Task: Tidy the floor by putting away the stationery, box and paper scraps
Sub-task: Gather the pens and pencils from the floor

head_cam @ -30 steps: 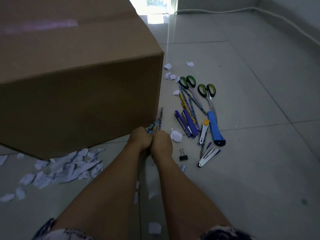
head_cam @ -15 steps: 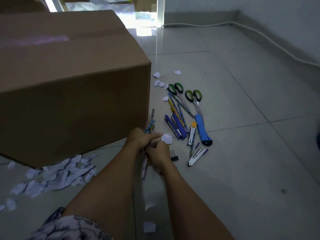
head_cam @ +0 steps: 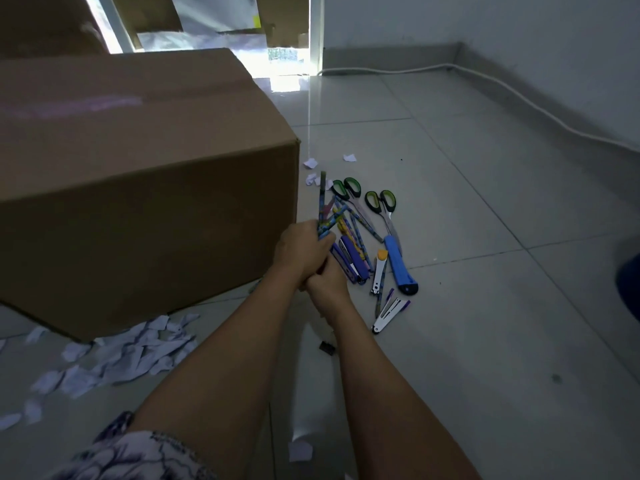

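Left hand point(head_cam: 299, 251) and right hand point(head_cam: 329, 284) are both gripping the pencil bundle point(head_cam: 323, 216), now lifting it off the floor beside the box point(head_cam: 138, 202); 2 scissors point(head_cam: 381, 202) and paper scraps point(head_cam: 131, 355) are still waiting.

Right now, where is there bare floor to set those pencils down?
Bare tile runs right of the blue utility knife and scissors, out to the white cable by the wall. Crowded: the stationery heap at the cardboard box corner, and paper scraps along the box's near edge. A binder clip lies by the right forearm.
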{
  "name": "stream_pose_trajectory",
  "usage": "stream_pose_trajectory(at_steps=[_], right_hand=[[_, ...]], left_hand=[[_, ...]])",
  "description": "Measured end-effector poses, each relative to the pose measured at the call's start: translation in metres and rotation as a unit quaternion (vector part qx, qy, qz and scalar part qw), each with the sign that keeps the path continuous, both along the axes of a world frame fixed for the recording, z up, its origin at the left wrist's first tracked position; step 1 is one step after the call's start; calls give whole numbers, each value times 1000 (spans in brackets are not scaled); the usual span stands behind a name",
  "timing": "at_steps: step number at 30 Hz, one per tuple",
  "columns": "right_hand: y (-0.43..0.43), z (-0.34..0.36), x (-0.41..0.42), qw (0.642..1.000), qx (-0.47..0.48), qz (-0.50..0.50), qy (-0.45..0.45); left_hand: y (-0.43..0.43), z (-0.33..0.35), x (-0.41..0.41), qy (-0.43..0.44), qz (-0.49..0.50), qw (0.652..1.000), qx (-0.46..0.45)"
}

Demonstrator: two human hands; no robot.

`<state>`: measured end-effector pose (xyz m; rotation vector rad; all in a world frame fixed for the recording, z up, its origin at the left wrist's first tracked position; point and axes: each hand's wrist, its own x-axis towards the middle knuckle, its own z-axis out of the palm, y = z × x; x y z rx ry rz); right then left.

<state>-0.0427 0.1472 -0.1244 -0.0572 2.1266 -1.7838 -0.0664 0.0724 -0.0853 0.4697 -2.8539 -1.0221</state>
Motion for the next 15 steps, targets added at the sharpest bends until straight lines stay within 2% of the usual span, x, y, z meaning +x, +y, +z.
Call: stream_pose_trajectory(at_steps=[7, 12, 15], right_hand=[[-6, -5, -1, 997, -70, -2, -21], [-14, -3, -5, 997, -50, 53, -28], [-21, -6, -2, 1000, -30, 6, 6]], left_hand=[[-7, -5, 3, 11, 5, 990, 139], [-16, -7, 4, -21, 44, 975, 215], [-16, -4, 2, -46, 40, 969, 240]])
